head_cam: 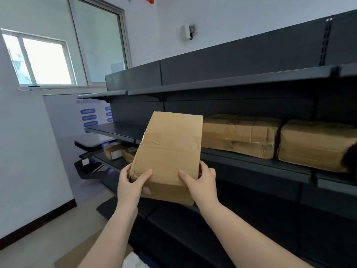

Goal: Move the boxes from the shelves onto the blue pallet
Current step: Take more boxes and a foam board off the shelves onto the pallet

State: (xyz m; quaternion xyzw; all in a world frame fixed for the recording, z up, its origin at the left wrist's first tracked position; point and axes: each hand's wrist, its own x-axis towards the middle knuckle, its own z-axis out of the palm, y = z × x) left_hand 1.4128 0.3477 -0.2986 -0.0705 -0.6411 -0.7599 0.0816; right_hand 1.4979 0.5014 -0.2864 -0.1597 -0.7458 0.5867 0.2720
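A worn brown cardboard box is tilted, its near end lifted off the middle shelf of the dark metal shelving. My left hand grips its near left corner, thumb on top. My right hand grips the near right corner, thumb on top too. Two more taped brown boxes lie on the same shelf: one just right of the held box, another farther right. The blue pallet is not in view.
Smaller cardboard boxes sit on a lower shelf at the left. An upper shelf overhangs the boxes. Beige floor lies to the left, bounded by a white wall with a window.
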